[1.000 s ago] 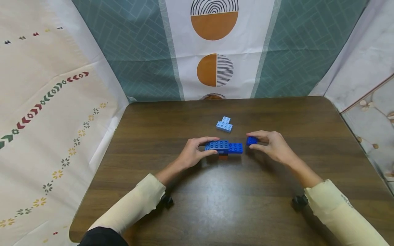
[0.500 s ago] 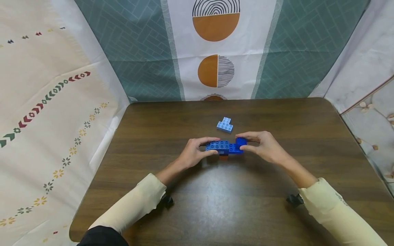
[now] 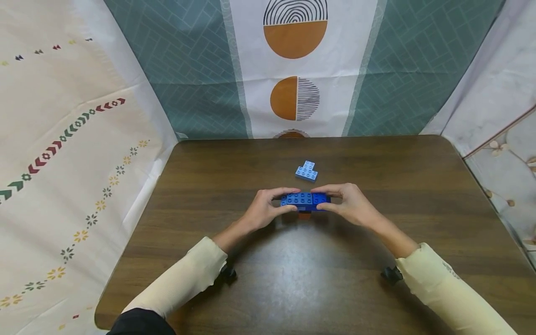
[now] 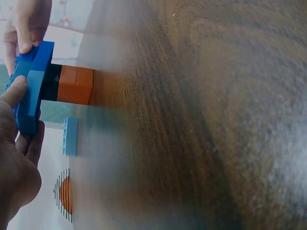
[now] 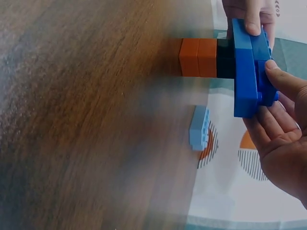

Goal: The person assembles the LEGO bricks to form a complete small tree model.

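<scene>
A small tower of toy building bricks stands mid-table, with two stacked orange bricks at its foot. Above them comes a dark green brick, topped by a wider layer of blue bricks. My left hand grips the left end of this blue top between thumb and fingers, around a long blue brick. From the right, my right hand pinches a square dark blue brick right beside the long one, over the lower blue layer. In the right wrist view the square brick sits slightly tilted there.
Behind the tower lies a light blue brick piece in a stepped shape. The brown wooden table reaches back to a patterned cloth, and a cream embroidered cloth hangs along the left side.
My right hand has carried the square dark blue brick leftward, from beside the tower onto its right end, next to the long blue brick. My left hand has kept its grip in place.
</scene>
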`<state>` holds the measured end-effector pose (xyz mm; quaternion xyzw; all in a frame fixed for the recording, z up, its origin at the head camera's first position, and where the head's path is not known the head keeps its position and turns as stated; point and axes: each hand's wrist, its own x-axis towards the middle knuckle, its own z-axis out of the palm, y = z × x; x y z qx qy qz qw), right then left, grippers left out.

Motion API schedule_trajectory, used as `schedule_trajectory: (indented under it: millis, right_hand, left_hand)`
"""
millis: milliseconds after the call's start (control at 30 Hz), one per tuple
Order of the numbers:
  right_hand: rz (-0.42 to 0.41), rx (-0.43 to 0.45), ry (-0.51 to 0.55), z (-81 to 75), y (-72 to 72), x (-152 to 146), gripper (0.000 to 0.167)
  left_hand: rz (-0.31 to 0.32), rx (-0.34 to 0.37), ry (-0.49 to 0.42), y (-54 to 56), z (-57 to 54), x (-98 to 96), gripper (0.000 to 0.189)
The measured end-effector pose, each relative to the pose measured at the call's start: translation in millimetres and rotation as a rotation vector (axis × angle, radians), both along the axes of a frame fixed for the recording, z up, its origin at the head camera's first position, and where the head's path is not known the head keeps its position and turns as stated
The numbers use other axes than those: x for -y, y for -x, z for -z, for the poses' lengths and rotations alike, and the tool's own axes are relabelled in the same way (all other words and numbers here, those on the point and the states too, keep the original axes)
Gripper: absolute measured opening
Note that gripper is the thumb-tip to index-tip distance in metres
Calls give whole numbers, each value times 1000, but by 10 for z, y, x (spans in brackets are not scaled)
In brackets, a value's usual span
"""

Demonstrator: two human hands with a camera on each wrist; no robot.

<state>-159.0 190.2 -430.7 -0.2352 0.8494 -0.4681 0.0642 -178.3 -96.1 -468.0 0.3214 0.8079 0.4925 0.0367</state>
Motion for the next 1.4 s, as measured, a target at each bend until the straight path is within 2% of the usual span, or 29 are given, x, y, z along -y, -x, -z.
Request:
schedule_trajectory:
  millis: [300, 567, 900, 1033, 1133, 1233, 1300, 1400]
  right_hand:
    - [-5, -56, -35, 24, -12, 44, 43]
    - [20, -166, -92, 79, -54, 78, 45]
    - [51, -76, -60, 107, -58, 150, 43]
    - [67, -87, -47, 149, -62, 164, 41]
    - [72, -117, -40, 173, -57, 159, 39]
    - [64, -132, -31, 180, -50, 155, 39]
    - [55, -130, -23, 176, -48, 157, 39]
    - [45, -122, -22, 164, -47, 165, 40]
  left_hand:
    - [-8, -7, -7, -5, 20, -6, 44]
    - [-7, -20, -15, -9, 26, -10, 43]
    - [-16, -17, -16, -28, 19, -14, 44]
    - [2, -20, -13, -14, 21, -13, 43]
    - [51, -9, 12, 56, 19, 7, 43]
    - [93, 63, 31, 207, 14, 37, 38]
    - [54, 111, 44, 358, 31, 33, 41]
    - [-62, 149, 76, 614, 72, -31, 50]
